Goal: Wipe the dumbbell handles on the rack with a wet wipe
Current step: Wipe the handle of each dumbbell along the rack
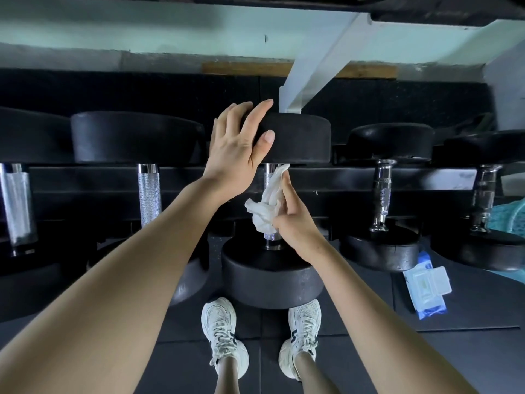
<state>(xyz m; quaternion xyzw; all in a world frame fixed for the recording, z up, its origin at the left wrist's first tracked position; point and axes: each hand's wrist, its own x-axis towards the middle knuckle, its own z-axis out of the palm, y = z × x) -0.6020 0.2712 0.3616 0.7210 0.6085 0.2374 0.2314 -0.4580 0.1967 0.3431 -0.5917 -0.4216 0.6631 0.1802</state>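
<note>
View from above of a person standing at a low rack (pixel 335 177) of black dumbbells with steel handles. The right hand (pixel 295 220) holds a crumpled white wipe (pixel 270 200), pinched between thumb and fingers, with the index finger stretched straight up along it. The wipe is pressed against the right side of the handle (pixel 272 236) of the middle dumbbell (pixel 270 280), covering most of its length (bare steel shows only at the top and bottom ends). The left hand (pixel 235 155) rests on the left edge of that dumbbell's far head (pixel 301 137), fingers straight and spread over the top, thumb on the side face; it holds nothing. More dumbbells lie to either side, well apart from both hands. A blue and white wipe pack (pixel 427 285) lies on the dark floor (pixel 454 351) to the right. White shoes (pixel 223 331) show just below the middle dumbbell.
</note>
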